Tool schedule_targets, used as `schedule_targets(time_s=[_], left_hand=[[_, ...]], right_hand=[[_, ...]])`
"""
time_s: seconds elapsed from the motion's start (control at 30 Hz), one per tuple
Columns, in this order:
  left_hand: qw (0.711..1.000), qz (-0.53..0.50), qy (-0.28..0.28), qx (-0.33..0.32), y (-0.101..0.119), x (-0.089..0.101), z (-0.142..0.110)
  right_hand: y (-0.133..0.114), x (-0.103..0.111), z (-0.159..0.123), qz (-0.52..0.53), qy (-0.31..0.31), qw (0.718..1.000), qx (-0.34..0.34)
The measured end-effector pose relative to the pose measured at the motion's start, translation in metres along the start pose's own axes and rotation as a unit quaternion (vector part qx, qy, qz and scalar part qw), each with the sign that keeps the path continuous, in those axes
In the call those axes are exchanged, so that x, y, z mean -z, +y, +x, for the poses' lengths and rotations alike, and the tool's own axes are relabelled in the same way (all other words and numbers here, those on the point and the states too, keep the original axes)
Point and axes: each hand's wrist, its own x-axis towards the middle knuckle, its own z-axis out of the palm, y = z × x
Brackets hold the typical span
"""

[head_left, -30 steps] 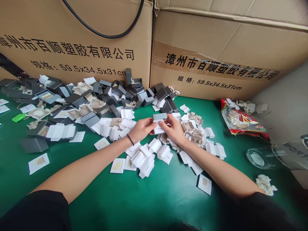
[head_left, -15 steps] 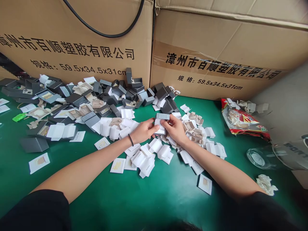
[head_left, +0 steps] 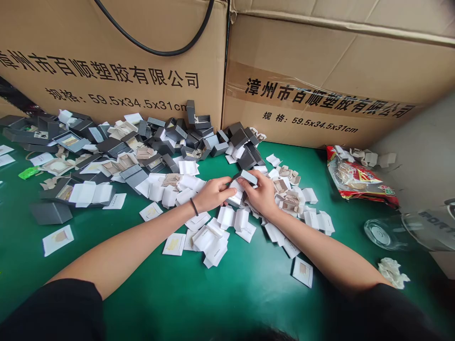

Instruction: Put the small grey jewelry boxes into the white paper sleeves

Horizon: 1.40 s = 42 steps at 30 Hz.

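A small dark grey box (head_left: 249, 177) with a white inside is held between both hands above the paper heap. My right hand (head_left: 262, 192) wraps round its right side, thumb pressed over the top. My left hand (head_left: 214, 193), with a black band at the wrist, grips the lower left edge between thumb and fingers; some fingertips are hidden behind the box. Folded white card inserts (head_left: 212, 239) lie just below the hands, and more inserts (head_left: 291, 199), some with brown undersides, are heaped to the right.
Grey boxes (head_left: 170, 137), many open, are piled at the back left. Two large cardboard cartons (head_left: 117, 28) stand behind them. A red food packet (head_left: 359, 175), a clear plastic cup (head_left: 387, 234) and crumpled tissue (head_left: 393, 272) lie on the right of the green table (head_left: 245, 293).
The grey box has turned and tilted to the right in my hands. Some white inserts just below the hands have shifted on the table.
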Motion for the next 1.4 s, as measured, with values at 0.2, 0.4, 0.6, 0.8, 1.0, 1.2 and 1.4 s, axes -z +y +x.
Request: schedule_targets(time_s=[0.2,0.4,0.6,0.8,1.0,1.2,1.4], left_hand=[[1.0,0.015,0.0,-0.006,-0.005,0.0,-0.002],[1.0,0.002,-0.014,-0.018,-0.003,0.0,-0.002],[0.99,-0.099,0.097,-0.027,-0.011,0.001,0.004],[0.989,-0.078,0.11,-0.058,-0.018,-0.003,0.007],[0.993,-0.053,0.086,-0.067,-0.021,-0.003,0.008],[0.991,-0.051,0.111,-0.049,-0.021,-0.004,0.01],[0.992,-0.029,0.109,-0.058,-0.022,-0.002,0.009]], right_hand=[[0.0,0.0,-0.001,0.009,0.04,0.997,0.058],[-0.002,0.0,0.0,0.005,-0.003,1.0,0.025],[0.0,0.0,0.003,0.021,-0.085,0.995,-0.04],[-0.004,0.002,0.003,0.069,-0.179,0.977,-0.091],[0.005,0.001,0.005,0.129,-0.199,0.958,-0.162],[0.013,0.0,0.009,0.226,-0.215,0.923,-0.223],[0.01,0.001,0.009,0.227,-0.235,0.918,-0.224]])
